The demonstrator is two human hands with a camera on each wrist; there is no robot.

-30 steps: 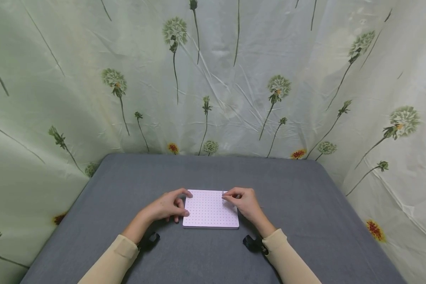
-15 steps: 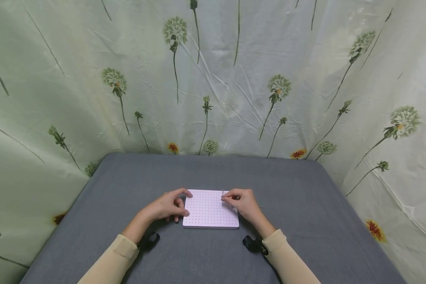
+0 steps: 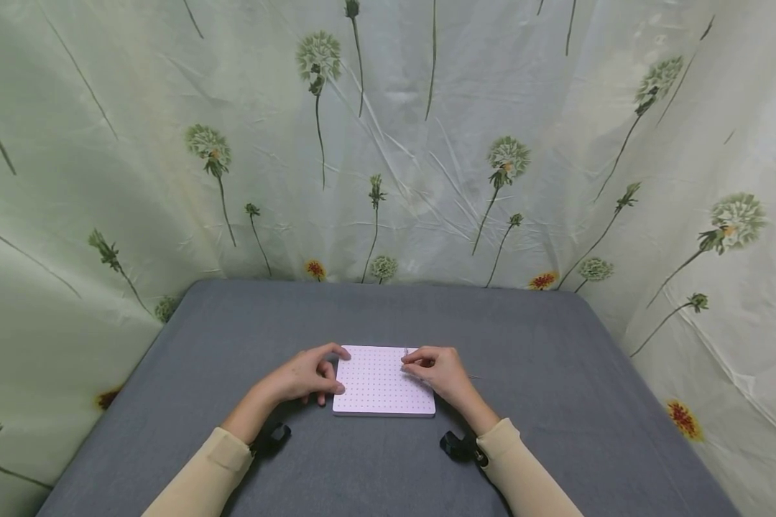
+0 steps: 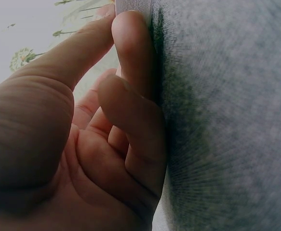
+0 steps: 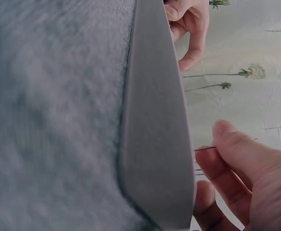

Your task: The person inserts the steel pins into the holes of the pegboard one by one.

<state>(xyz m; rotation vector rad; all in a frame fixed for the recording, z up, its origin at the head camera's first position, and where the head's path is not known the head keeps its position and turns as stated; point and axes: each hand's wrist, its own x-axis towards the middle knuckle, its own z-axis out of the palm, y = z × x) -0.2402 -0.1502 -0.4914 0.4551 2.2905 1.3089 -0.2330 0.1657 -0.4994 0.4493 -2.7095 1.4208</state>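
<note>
A pale pinkish-white pegboard with rows of small holes lies flat on the table. My left hand holds its left edge, thumb and index fingertip on the top face. In the left wrist view, another finger touches the board's side. Over the board's right part, my right hand pinches a thin metal pin between thumb and index finger. Just beyond these fingertips, other thin pins stand up from the board. Whether the pinched pin's tip is in a hole cannot be seen.
A grey cloth covers the table. Behind and beside it hangs a pale curtain printed with dandelions. Black wrist cameras sit close above the cloth at both wrists.
My right hand has shifted slightly left and towards me over the board, and the upright pins show beyond its fingertips. The left hand and the pegboard have stayed in place.
</note>
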